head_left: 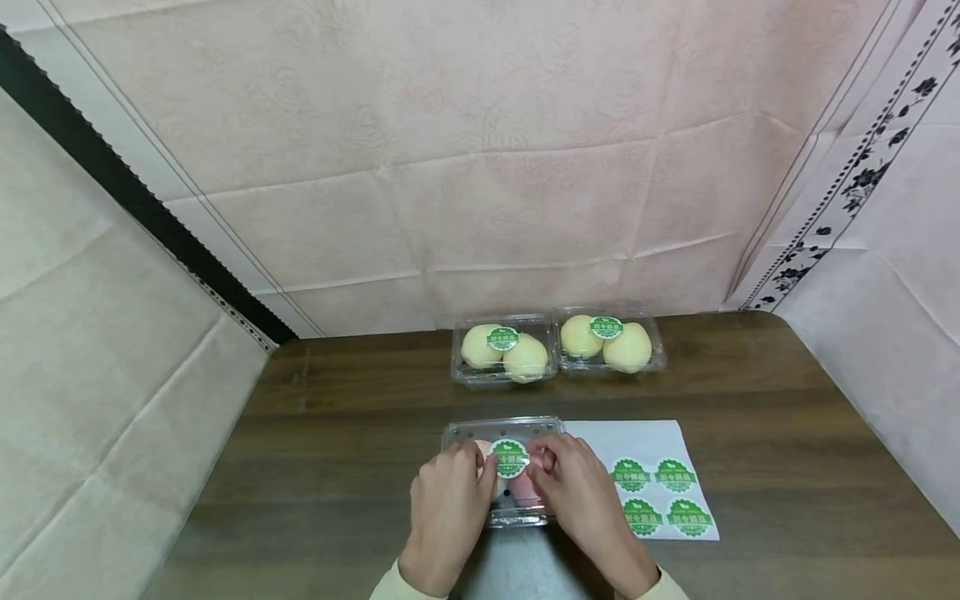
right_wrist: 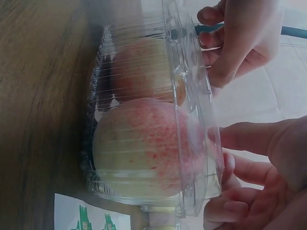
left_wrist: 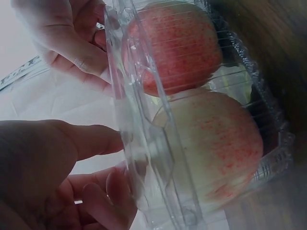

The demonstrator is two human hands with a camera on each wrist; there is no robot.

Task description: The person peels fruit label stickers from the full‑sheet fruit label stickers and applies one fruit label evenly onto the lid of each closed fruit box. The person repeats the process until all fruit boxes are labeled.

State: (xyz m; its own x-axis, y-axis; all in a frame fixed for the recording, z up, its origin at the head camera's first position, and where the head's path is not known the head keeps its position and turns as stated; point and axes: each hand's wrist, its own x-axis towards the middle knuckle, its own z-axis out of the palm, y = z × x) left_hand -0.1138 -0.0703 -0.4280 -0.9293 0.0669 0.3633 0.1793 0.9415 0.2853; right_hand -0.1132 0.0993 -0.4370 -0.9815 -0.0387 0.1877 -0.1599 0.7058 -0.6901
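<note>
Near box [head_left: 501, 433]: clear plastic clamshell, lid down, on the wooden table [head_left: 337, 417], centre front. Holds two red-blushed apples [left_wrist: 206, 143]. Round green sticker [head_left: 510, 458] on the lid top, between the two hands.

Left hand [head_left: 447, 500]: at the box's 9 o'clock side, fingers curled onto the lid, thumb tip by the sticker's edge; grips the box.

Right hand [head_left: 577, 492]: at the box's 3 o'clock side, fingers bent onto the lid, fingertips touching the sticker's right edge; grips the box. Both hands cover most of the lid in the head view.

Sticker sheet [head_left: 637, 442]: white, flat on the table, just beside the box at 3 o'clock; four green stickers left on its lower half, partly under the right hand.

Two far boxes [head_left: 502, 354] [head_left: 611, 342]: at 12 o'clock, side by side and touching, by the back wall; each shut, with two pale yellow fruits and a green sticker on top.

Pink cloth [head_left: 450, 125]: backdrop behind and to both sides.
</note>
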